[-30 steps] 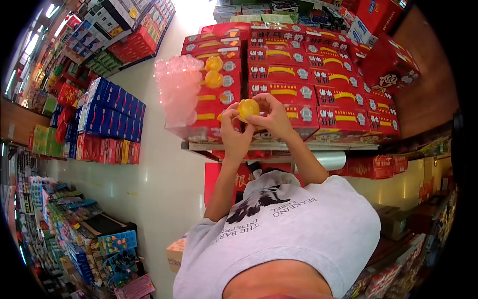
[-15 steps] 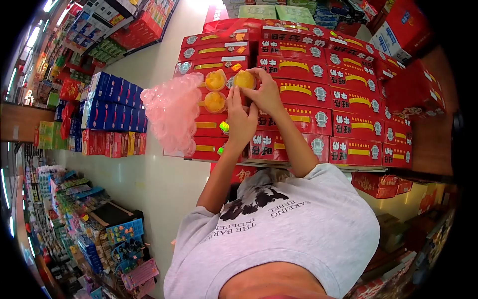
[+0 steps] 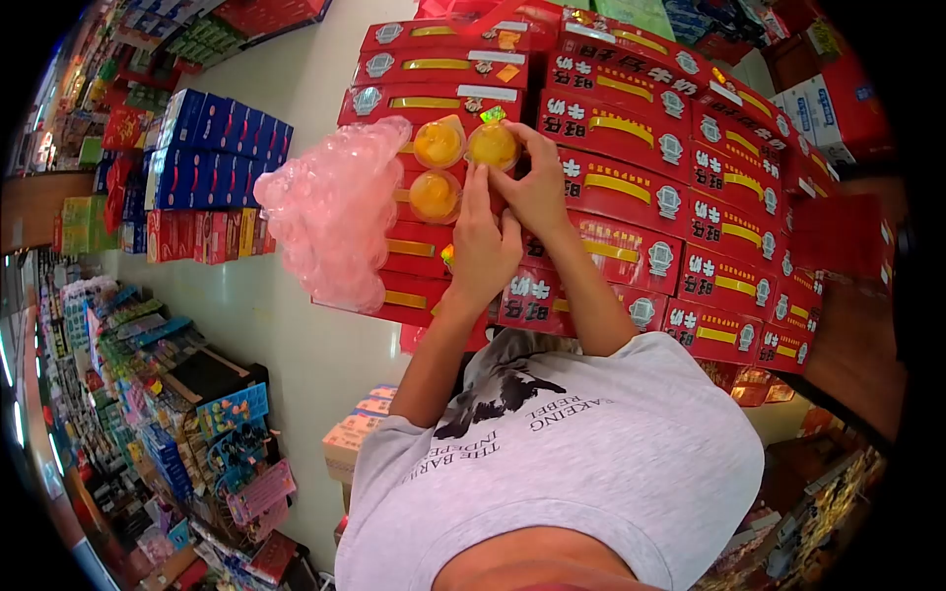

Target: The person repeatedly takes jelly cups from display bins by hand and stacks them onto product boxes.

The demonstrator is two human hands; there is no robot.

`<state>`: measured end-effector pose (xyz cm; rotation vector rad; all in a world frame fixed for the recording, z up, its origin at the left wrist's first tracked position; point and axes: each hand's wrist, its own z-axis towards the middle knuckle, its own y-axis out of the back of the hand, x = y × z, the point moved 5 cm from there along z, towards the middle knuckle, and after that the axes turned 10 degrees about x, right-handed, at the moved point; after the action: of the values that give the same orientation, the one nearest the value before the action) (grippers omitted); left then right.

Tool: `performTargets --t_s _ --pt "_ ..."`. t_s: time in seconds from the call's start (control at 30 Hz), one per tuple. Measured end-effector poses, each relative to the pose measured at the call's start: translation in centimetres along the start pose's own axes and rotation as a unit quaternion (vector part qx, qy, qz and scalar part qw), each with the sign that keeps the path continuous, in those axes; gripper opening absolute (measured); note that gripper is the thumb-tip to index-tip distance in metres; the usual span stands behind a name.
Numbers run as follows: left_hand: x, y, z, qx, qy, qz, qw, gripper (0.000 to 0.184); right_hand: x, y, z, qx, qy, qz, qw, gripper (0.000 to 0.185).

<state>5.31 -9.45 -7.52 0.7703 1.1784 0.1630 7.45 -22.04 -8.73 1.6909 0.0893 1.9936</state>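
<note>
Three small round clear cups with yellow-orange contents, possibly fruit jelly, stand on top of stacked red milk cartons (image 3: 424, 100). My right hand (image 3: 537, 185) has its thumb and fingers closed on the side of the right jelly cup (image 3: 493, 146). Against that cup's near edge press the fingertips of my left hand (image 3: 485, 241), so both hands are on it. To its left sits another jelly cup (image 3: 437, 144), with a third jelly cup (image 3: 434, 196) just nearer to me. Pink bubble wrap (image 3: 330, 217) lies bunched left of the cups. What the fingertips do at the cup's edge is partly hidden.
Red cartons with yellow handles (image 3: 616, 187) extend to the right. Across a pale floor aisle (image 3: 305, 345), blue boxes (image 3: 202, 177) are stacked at left. Shelves of small packaged goods (image 3: 168, 394) line the lower left, and a cardboard box (image 3: 355, 438) stands beside my body.
The camera view has shifted, so the cartons appear larger and a cardboard box shows beside my body. Both hands stay at the same cup with nearly the same grip.
</note>
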Motion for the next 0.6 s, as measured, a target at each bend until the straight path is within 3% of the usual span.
performTargets --t_s 0.03,0.37,0.43,0.53,0.6 --pt "0.1 -0.1 -0.1 0.013 0.032 -0.046 0.998 0.064 0.0 -0.1 0.0 0.006 -0.004 0.003 1.0 0.06" --pt "-0.4 0.2 -0.9 -0.011 -0.007 -0.033 0.999 0.064 -0.3 -0.3 -0.1 0.0 0.023 -0.022 0.999 0.063" --pt "-1.5 0.6 -2.1 0.018 0.032 -0.171 0.985 0.062 0.0 -0.4 -0.3 0.005 0.024 -0.028 0.999 0.064" --pt "-4.0 2.1 -8.3 0.066 0.077 -0.239 0.966 0.061 -0.7 -0.7 0.3 -0.006 0.061 -0.045 0.997 0.067" --pt "-5.0 3.2 -12.3 0.039 0.053 -0.225 0.972 0.06 -0.1 -0.6 -0.5 -0.014 0.072 -0.035 0.997 0.075"
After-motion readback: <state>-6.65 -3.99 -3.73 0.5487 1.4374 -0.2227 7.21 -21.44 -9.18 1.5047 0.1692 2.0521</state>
